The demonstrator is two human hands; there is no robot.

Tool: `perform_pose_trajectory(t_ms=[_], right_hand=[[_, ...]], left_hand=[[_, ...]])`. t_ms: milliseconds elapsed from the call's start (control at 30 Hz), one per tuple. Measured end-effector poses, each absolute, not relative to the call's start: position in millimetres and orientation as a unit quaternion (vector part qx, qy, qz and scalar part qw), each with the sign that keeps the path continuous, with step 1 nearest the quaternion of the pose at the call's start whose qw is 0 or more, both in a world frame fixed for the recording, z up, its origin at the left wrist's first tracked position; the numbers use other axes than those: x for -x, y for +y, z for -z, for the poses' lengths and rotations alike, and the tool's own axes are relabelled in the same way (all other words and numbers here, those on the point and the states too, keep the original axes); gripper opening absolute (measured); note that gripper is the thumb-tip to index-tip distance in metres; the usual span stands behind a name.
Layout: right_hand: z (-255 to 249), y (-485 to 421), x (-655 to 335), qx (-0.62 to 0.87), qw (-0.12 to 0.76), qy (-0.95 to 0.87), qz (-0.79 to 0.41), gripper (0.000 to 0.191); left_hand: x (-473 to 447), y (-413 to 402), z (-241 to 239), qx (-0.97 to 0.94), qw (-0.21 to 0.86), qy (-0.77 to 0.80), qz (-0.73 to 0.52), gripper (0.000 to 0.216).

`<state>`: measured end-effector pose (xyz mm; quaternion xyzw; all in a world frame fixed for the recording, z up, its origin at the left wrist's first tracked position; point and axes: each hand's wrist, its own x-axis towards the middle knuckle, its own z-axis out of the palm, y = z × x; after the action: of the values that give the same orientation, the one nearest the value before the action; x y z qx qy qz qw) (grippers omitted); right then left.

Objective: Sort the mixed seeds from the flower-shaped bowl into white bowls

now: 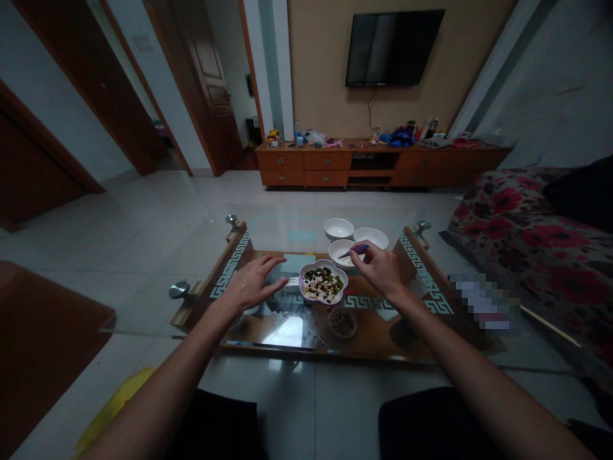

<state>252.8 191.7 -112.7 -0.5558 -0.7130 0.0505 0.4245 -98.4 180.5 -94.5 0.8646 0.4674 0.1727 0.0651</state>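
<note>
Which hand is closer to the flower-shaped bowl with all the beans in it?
Left, by a little. The left hand lies flat on the glass table, fingertips almost at the flower-shaped bowl. The right hand holds a purple tool over a white bowl behind it.

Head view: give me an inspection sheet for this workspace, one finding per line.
Surface: glass-topped coffee table, reflective.
Job's things: flower-shaped bowl of mixed beans; three white bowls behind it; purple tool.
Clutter: small dish near the front edge, pale card.
Hands: left hand flat on the glass, holding nothing; right hand gripping the purple tool over the nearest white bowl.
Cables: one hanging below the wall TV.
Surroundings: cluttered TV cabinet, floral sofa, doors left.
</note>
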Motion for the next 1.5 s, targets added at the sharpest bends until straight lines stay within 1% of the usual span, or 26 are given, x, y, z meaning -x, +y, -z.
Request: perform_pose_trajectory(t_ms=[100, 167, 233, 400, 600, 733, 967, 1067, 1167, 1267, 1367, 1500], right_hand=[[115.3, 187.1, -241.8, 0.528, 0.408, -0.738, -0.097, 0.022], [122.0, 186.2, -233.5, 0.516, 0.386, -0.754, -0.13, 0.021], [131.1, 186.0, -224.8, 0.503, 0.362, -0.768, -0.161, 0.019], [147.4, 185.6, -207.4, 0.47, 0.338, -0.787, -0.212, 0.017], [152.6, 189.0, -198.8, 0.441, 0.335, -0.796, -0.243, 0.018], [158.5, 192.4, -196.3, 0.413, 0.305, -0.83, -0.22, 0.022], [165.3, 196.1, -191.3, 0.414, 0.255, -0.86, -0.156, 0.027], [162.0, 196.8, -190.4, 0.42, 0.261, -0.855, -0.157, 0.024], [157.3, 197.2, -189.7, 0.426, 0.293, -0.839, -0.171, 0.018], [155.8, 198.6, -187.5, 0.472, 0.328, -0.798, -0.178, 0.015], [158.4, 201.2, -184.1, 0.537, 0.34, -0.747, -0.193, 0.017], [163.5, 203.8, -181.2, 0.565, 0.346, -0.719, -0.21, 0.022]], left_hand=[[113.8, 181.9, 102.7, -0.851, 0.131, 0.497, -0.112, 0.063], [112.7, 184.5, 107.9, -0.859, 0.145, 0.482, -0.093, 0.064], [107.0, 188.0, 112.9, -0.872, 0.143, 0.462, -0.073, 0.061], [95.3, 194.5, 122.2, -0.884, 0.113, 0.452, -0.043, 0.04], [93.3, 194.0, 122.2, -0.879, 0.111, 0.462, -0.034, 0.037], [91.8, 192.7, 121.0, -0.882, 0.124, 0.454, -0.035, 0.038], [91.0, 191.2, 121.4, -0.879, 0.125, 0.458, -0.04, 0.038], [90.8, 190.3, 121.0, -0.879, 0.122, 0.458, -0.039, 0.038], [90.4, 189.6, 120.4, -0.882, 0.116, 0.456, -0.037, 0.037], [89.7, 188.7, 119.5, -0.882, 0.115, 0.455, -0.04, 0.037], [89.0, 187.9, 118.9, -0.88, 0.116, 0.459, -0.041, 0.038], [88.7, 187.8, 119.7, -0.878, 0.11, 0.465, -0.042, 0.039]])
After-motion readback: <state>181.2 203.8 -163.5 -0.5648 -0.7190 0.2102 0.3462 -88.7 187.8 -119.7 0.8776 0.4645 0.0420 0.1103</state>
